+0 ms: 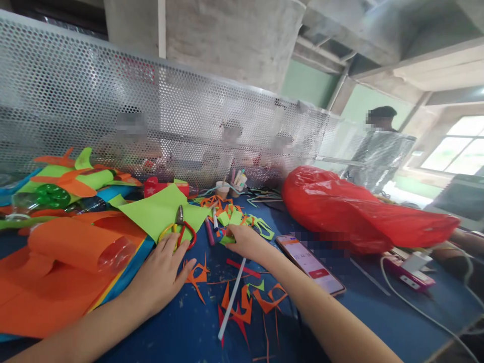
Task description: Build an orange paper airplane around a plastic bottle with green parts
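My left hand (164, 272) lies with its fingers spread at the handles of the pliers (180, 227), which have red and yellow grips and rest on a light green sheet (151, 214). To the right, my right hand (242, 242) reaches into a pile of green and orange paper scraps (236, 217). Its fingers are bent down at a green piece, and their tips are partly hidden. Beside that hand lie a marker (215, 220) and a purple stick (209, 232). A white stick (232, 300) crosses more orange scraps (242, 310) nearer me.
Orange sheets (22, 282) and a paper-wrapped bottle (75, 247) cover the left side. A phone (310, 264), red plastic bag (340, 206) and white cable (416, 307) are on the right. Cups (223, 189) stand before a perforated metal screen (189, 116). People are beyond it.
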Action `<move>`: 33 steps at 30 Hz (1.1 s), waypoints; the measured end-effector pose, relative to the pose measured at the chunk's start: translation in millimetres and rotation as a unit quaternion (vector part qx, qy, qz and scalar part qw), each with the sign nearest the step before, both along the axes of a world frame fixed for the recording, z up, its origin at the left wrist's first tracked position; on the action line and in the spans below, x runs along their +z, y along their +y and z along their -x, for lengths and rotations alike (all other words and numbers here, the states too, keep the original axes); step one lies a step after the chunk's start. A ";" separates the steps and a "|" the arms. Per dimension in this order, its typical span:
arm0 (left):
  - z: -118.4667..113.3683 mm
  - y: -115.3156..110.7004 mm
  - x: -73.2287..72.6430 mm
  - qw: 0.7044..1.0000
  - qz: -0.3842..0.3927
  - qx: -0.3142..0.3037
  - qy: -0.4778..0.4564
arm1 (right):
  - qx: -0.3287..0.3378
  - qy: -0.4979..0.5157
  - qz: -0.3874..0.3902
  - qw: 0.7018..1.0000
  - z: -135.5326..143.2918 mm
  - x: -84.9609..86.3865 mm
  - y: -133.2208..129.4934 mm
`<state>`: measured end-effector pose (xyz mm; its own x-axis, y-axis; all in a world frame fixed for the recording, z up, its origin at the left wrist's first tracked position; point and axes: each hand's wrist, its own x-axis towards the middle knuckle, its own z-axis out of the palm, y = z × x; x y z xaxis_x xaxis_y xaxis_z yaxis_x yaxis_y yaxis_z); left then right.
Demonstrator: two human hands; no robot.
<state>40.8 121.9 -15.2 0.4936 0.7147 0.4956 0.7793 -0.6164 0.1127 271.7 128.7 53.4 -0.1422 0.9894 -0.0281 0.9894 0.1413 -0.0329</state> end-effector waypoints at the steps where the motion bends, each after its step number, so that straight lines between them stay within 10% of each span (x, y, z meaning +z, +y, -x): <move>1: -0.7 -3.2 3.0 1.000 0.003 -0.023 -0.012 | -0.001 0.002 -0.011 1.000 1.3 -0.8 -1.0; 7: -5.6 -17.7 11.0 0.988 0.062 -0.119 -0.077 | -0.005 0.012 -0.051 0.999 14.3 1.6 -8.3; 27: -4.4 -12.9 -0.5 0.969 0.129 -0.102 -0.183 | 0.160 0.150 -0.095 0.971 5.4 2.8 -8.7; 30: -3.5 -10.7 2.6 0.943 0.186 -0.110 -0.253 | 0.134 0.349 -0.104 0.922 17.1 11.2 -12.8; 33: -4.4 -10.4 8.8 0.873 0.312 -0.168 -0.336 | 0.059 0.625 -0.011 0.778 32.3 10.5 -18.5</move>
